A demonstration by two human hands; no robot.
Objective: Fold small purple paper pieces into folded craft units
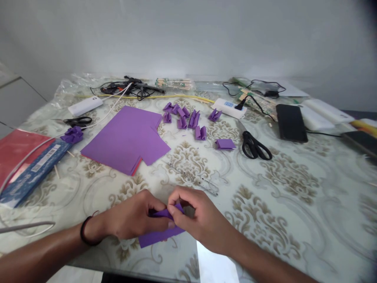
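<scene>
Near the front edge of the table, both hands pinch one small piece of purple paper (159, 237), with a fold raised between the fingers. My left hand (138, 215) grips its left part, thumb along the fold. My right hand (197, 216) pinches the upper right part between thumb and index finger. The fingers cover much of the piece. Beyond the hands lies a stack of purple sheets (118, 137) with a red sheet edge showing beneath. Several small folded purple paper pieces (182, 122) stand in a group farther back, and a flat folded purple piece (225, 144) lies to their right.
Black-handled scissors (255, 147) and a black phone (291, 122) lie to the right. A white power strip (229, 108) with a plugged cord sits behind. At left are a second pair of scissors (78, 121), a crumpled purple paper flower (72, 135) and a red-and-blue packet (32, 169).
</scene>
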